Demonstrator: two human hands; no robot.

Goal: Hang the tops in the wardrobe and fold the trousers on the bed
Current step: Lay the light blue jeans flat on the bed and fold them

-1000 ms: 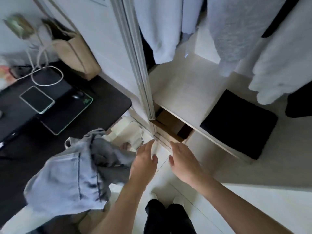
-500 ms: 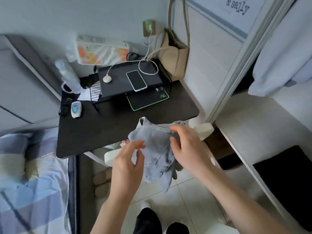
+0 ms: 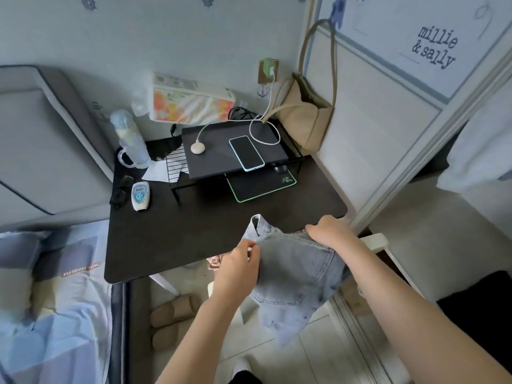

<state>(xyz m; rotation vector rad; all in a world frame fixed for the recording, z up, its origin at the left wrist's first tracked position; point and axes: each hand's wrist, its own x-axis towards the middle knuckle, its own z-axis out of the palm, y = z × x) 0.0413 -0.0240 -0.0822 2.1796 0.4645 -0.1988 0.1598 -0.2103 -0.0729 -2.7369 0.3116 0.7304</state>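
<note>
Pale blue wallpaper with little printed motifs runs behind a matte black desk (image 3: 194, 234); flat, square-cornered top, pretty cluttered; a black slab riser (image 3: 230, 151) carries a glossy phone (image 3: 246, 153) with a mint edge and a round white puck on a cable; under it sits a black mouse mat (image 3: 261, 187) with a glowing green border. Beige canvas tote (image 3: 302, 120) hangs by long straps at the wardrobe's (image 3: 415, 173) white frame; a floral tissue box (image 3: 191, 102) leans on the wall; frosted bottle (image 3: 130, 139) on the desk's left corner. Bed (image 3: 52, 300) with soft blue-and-cream patchwork bedding is at the lower left; grey padded headboard above it.

Trousers (image 3: 293, 275) are faded light denim, stiff-looking, seams and a back pocket showing; held up in the air over the tiled floor just in front of the desk edge, not on the bed. Left hand (image 3: 238, 268) pinches the waistband's left side, thumb and fingertips closed on the fabric; right hand (image 3: 331, 234) has its fingers curled over the waistband's right side, gripping it from above.
</note>
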